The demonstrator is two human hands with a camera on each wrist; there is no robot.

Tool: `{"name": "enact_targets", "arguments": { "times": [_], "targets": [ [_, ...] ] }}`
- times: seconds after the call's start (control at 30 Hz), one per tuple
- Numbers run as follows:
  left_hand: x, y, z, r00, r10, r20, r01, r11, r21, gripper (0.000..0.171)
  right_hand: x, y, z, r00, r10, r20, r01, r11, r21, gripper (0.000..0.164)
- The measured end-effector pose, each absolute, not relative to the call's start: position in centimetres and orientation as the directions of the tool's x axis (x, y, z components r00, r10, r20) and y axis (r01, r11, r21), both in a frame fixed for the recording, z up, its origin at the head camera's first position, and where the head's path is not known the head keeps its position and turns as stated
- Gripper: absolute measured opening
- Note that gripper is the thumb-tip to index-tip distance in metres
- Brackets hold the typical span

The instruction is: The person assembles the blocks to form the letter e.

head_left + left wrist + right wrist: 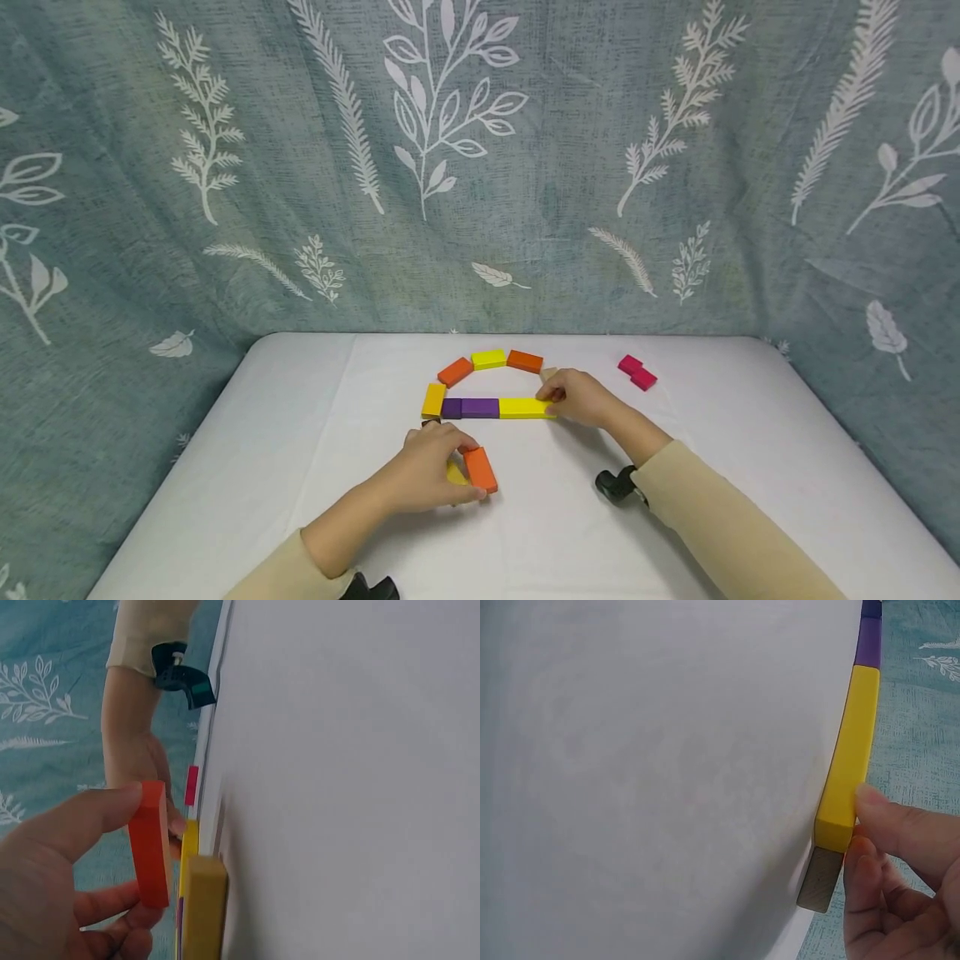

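My left hand (427, 467) pinches an orange block (481, 470) between thumb and fingers; the left wrist view shows the block tilted in that grip. A mustard-yellow block (456, 473) is partly hidden beneath this hand, and a dark block (431, 423) peeks out by its knuckles. My right hand (581, 397) pinches the right end of a long yellow block (849, 750). That block lies in a row with two purple blocks (480, 408). A plain wood block (821, 879) adjoins the yellow end, mostly covered by the hand in the head view.
Above the row, an arch holds a golden block (433, 402), an orange block (454, 372), a yellow block (489, 359) and a dark orange block (524, 361). Two crimson blocks (637, 372) lie to the right on the white table (300, 517). A leaf-patterned curtain (570, 167) hangs behind.
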State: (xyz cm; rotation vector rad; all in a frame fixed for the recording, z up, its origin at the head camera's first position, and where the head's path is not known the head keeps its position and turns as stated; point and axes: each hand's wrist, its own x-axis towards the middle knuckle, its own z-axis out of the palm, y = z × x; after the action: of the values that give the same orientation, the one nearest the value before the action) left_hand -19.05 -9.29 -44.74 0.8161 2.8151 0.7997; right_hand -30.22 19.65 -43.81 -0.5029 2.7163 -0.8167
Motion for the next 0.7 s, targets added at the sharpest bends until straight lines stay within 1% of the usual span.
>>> {"name": "enact_targets", "arguments": {
  "times": [0.37,0.57,0.63,0.7],
  "targets": [
    [-19.7,-6.9,-45.7,-0.824,0.567,-0.007,0.514,0.752,0.413,0.061,-30.2,19.6,-43.9,-0.904,-0.4,-0.15,-0.242,0.769,-0.592,0.02],
    [-20.2,-6.5,-45.9,-0.822,0.57,-0.015,0.53,0.773,0.348,0.067,-30.2,19.6,-43.8,-0.911,-0.381,-0.159,-0.223,0.778,-0.587,0.019],
    [-20.3,-6.5,-45.7,-0.816,0.577,-0.016,0.539,0.771,0.34,0.07,-30.2,19.5,-43.9,-0.912,-0.379,-0.158,-0.222,0.778,-0.587,0.019],
    [-20.5,-6.7,-45.4,-0.803,0.596,-0.018,0.552,0.754,0.358,0.069,-30.3,19.5,-43.9,-0.91,-0.382,-0.159,-0.223,0.777,-0.588,0.019]
  ]
}}
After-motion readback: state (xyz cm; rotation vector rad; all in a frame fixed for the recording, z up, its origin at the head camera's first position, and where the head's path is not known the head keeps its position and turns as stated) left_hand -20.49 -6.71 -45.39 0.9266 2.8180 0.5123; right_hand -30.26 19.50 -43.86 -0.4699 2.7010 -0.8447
